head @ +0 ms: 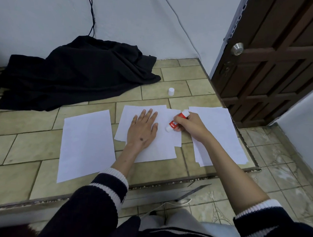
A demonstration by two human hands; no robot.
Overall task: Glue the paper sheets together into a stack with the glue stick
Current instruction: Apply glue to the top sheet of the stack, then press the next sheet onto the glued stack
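Note:
A loose stack of white sheets point(161, 147) lies in the middle of the tiled ledge. My left hand point(142, 129) presses flat on it, fingers spread. My right hand point(189, 124) grips a red and white glue stick point(177, 120), tilted, with its lower white end touching the top sheet. A single white sheet point(86, 145) lies to the left. Another pile of white sheets point(221, 138) lies to the right, partly under my right forearm. The glue stick's white cap point(171, 91) stands upright on the tiles beyond the papers.
A black cloth point(72, 74) is heaped at the back left against the wall, with a black cable point(92, 19) above it. A dark wooden door point(275, 57) stands at the right. The ledge edge point(167, 182) runs in front of the papers, above a lower floor.

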